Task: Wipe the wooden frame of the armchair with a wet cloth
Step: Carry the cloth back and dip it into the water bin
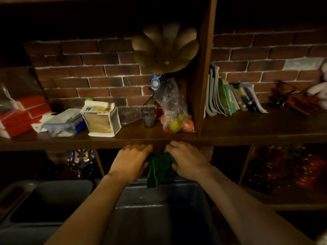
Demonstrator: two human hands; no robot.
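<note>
Both hands hold a dark green cloth [158, 169] in the lower middle of the frame, just under the front edge of a wooden shelf [134, 137]. The left hand [130, 163] has its grip closed on the left side of the cloth. The right hand [185, 160] has its grip closed on the right side. The top of the cloth is bunched up between the two hands, and the rest hangs down over a dark gray tub [159, 209] at the bottom of the frame.

The cloth looks soft and floppy, so it bends and folds any way you push it. It looks light too. I cannot tell if it is wet, because the room is dim. A wet cloth feels heavier and drips, and it can slip if you hold only a corner. It is best to hold a fat bunch of it in the palm, so one flat side can rub the wood.

No armchair shows here. A bag of fruit [174, 110] sits on the shelf, just above the hands
</note>
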